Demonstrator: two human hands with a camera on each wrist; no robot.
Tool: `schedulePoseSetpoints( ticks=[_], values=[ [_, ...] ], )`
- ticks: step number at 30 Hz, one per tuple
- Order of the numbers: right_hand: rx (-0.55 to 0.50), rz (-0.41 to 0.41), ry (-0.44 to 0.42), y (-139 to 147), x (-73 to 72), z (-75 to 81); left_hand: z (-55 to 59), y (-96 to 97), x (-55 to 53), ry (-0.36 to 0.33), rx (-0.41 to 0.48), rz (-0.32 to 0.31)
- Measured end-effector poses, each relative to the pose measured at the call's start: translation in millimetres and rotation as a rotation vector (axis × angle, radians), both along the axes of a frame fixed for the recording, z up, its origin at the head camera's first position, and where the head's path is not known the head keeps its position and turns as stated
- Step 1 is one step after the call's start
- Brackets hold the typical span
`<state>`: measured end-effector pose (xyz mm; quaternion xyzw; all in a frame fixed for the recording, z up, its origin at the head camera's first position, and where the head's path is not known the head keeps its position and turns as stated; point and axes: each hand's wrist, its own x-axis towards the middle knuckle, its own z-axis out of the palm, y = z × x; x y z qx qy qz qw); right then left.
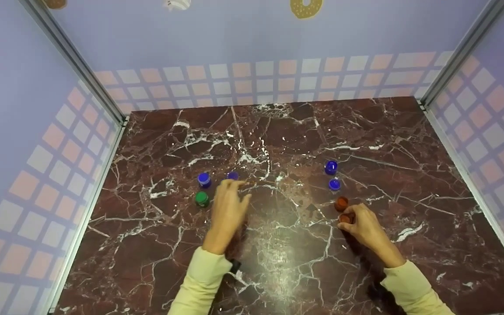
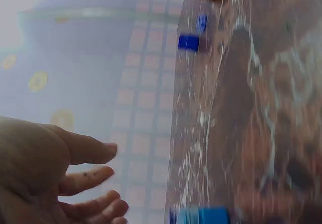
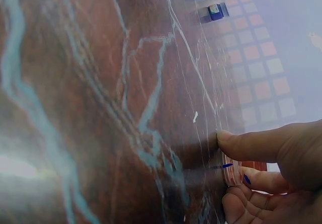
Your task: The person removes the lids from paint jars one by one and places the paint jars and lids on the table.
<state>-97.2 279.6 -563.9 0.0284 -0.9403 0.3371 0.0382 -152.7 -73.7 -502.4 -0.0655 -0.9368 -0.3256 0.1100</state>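
My right hand (image 1: 368,227) pinches a small orange lid (image 1: 345,218) between thumb and fingers, low over the tabletop. In the right wrist view the lid (image 3: 232,173) shows a clear rim, held on edge. Just beyond it stands an orange paint pot (image 1: 341,204). My left hand (image 1: 228,208) hovers with loosely spread fingers and holds nothing, as the left wrist view shows. Beyond its fingertips is a purple-blue pot or lid (image 1: 232,175), partly hidden. To its left stand a blue-topped paint pot (image 1: 204,180) and a green-topped one (image 1: 202,199).
Further right on the marble-patterned table (image 1: 278,262) are a blue pot (image 1: 330,167) and a blue lid (image 1: 334,184). Panels with pink and white squares (image 1: 243,78) wall in the back and both sides.
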Motion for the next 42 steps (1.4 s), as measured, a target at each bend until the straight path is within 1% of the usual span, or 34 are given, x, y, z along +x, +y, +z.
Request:
schedulePoseSetpoints(
  ticks=[2,4,7,13,15,18,25,34,38,42],
  values=[
    [0.001,0.0,0.0,0,0.1,-0.4,-2.2,-10.4,-0.2,-0.036,0.002,0.039],
    [-0.001,0.002,-0.008,1,0.4,-0.6,-4.7,-17.9,-0.4,-0.087,0.003,0.068],
    [0.0,-0.002,-0.025,1,0.2,0.1,-9.6,-23.4,-0.6,-0.14,-0.007,0.089],
    [0.003,-0.005,-0.048,1,-1.2,1.8,-22.7,-24.0,0.7,-0.154,-0.085,0.118],
    [-0.002,-0.005,-0.045,1,-1.1,1.8,-27.0,-23.8,0.5,-0.171,-0.102,0.116],
    [-0.003,-0.009,-0.047,0,-1.2,1.5,-32.6,-23.6,0.5,-0.197,-0.104,0.105],
    [0.002,-0.005,-0.055,0,-1.3,1.8,-43.8,-24.6,0.2,-0.194,-0.087,0.096],
    [-0.011,0.006,-0.026,-1,0.6,3.0,-47.6,-21.1,-2.6,-0.17,-0.068,0.099],
    [-0.01,0.003,-0.018,-1,0.6,2.5,-48.9,-17.6,-2.4,-0.152,-0.037,0.062],
    [-0.008,0.001,-0.014,-1,1.0,1.5,-50.6,-11.7,-0.2,-0.16,-0.01,0.028]
  ],
)
